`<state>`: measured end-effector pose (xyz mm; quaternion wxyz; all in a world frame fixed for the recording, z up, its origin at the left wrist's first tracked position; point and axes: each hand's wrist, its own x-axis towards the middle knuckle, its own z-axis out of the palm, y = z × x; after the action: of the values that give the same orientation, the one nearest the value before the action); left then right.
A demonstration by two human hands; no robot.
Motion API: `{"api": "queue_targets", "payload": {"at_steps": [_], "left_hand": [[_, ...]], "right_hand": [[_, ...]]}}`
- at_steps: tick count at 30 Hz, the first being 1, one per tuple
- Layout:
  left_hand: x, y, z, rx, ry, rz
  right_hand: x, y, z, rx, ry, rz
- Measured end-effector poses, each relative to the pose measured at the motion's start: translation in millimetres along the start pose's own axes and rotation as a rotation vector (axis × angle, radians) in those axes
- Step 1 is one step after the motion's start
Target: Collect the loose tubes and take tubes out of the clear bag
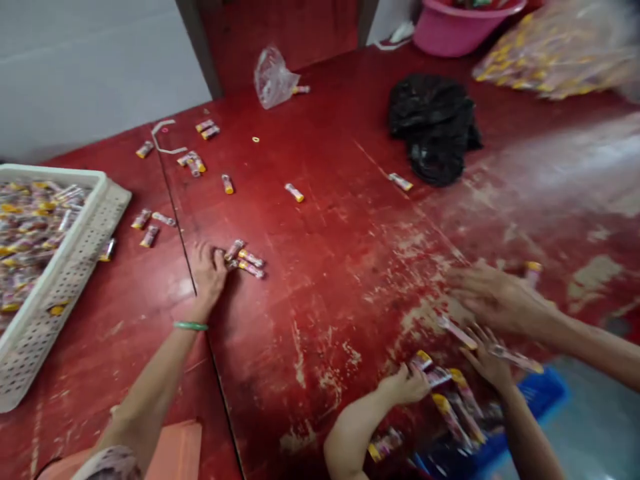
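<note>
Just at three o'clock of the left hand [208, 272], touching its thumb side, a small cluster of wrapped packets [253, 259] lay on the red bench [320, 300]. The uppermost packet's long axis ran from seven to one o'clock; the two beside it ran ten to four, yellow ends towards ten. All were short and slim, in shiny clear film with pinkish-purple print; that print was too blurred to read, brand included. The left grip was loosely spread, pinching nothing visible. A lone packet [295, 193] at one o'clock of the cluster pointed its yellow end towards four. At nine o'clock stood a white crate [65, 293] full of similar packets. Whether the blurred hand [493, 293] around three o'clock was the person's right, and its grip, I could not tell.
</note>
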<state>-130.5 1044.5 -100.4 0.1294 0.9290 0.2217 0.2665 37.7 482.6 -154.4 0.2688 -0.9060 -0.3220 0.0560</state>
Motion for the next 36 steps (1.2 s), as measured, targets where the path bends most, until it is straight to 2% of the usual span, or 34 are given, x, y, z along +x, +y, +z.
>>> {"api": "queue_targets", "payload": {"at_steps": [1, 3, 4, 6, 8, 11, 15, 19, 21, 23, 26, 29, 32, 34, 36], "left_hand": [[16, -35, -11.9, 0.083, -0.013, -0.037], [35, -86, -29.0, 0.198, -0.057, -0.058], [40, -103, -34.0, 0.230, -0.063, -0.071], [43, -122, -37.1, 0.257, -0.057, -0.114], [43, -129, -34.1, 0.265, -0.040, -0.162], [46, -134, -27.9, 0.292, 0.020, -0.222], [62, -144, -25.1, 0.338, 0.113, -0.364], [85, -157, -24.1, 0.334, 0.122, -0.476], [92, -162, -23.4, 0.324, 0.116, -0.492], [94, -165, -23.0, 0.321, 0.099, -0.484], [93, -165, -22.7, 0.334, 0.076, -0.468], [91, -162, -22.2, 0.341, 0.036, -0.446], [90, -160, -22.1, 0.342, -0.018, -0.393], [91, -161, -23.3, 0.314, -0.070, -0.290], [93, -165, -25.2, 0.256, -0.141, -0.145]], "right_hand": [[50, -12, 9, 0.041, -0.015, -0.056], [149, -45, 36, 0.035, 0.081, -0.035], [192, -66, 53, 0.034, 0.106, -0.040], [263, -108, 89, 0.007, 0.145, -0.046], [310, -145, 122, -0.060, 0.133, -0.063], [355, -187, 158, -0.123, 0.120, -0.098], [425, -237, 187, -0.057, 0.170, -0.159], [527, -304, 212, 0.116, 0.268, -0.291], [576, -338, 223, 0.183, 0.261, -0.292], [613, -368, 235, 0.234, 0.218, -0.272], [640, -400, 253, 0.279, 0.139, -0.289], [636, -414, 269, 0.277, 0.066, -0.353], [603, -408, 271, 0.213, -0.051, -0.539], [566, -400, 264, 0.145, -0.155, -0.701], [519, -392, 255, 0.050, -0.225, -0.797]]}}
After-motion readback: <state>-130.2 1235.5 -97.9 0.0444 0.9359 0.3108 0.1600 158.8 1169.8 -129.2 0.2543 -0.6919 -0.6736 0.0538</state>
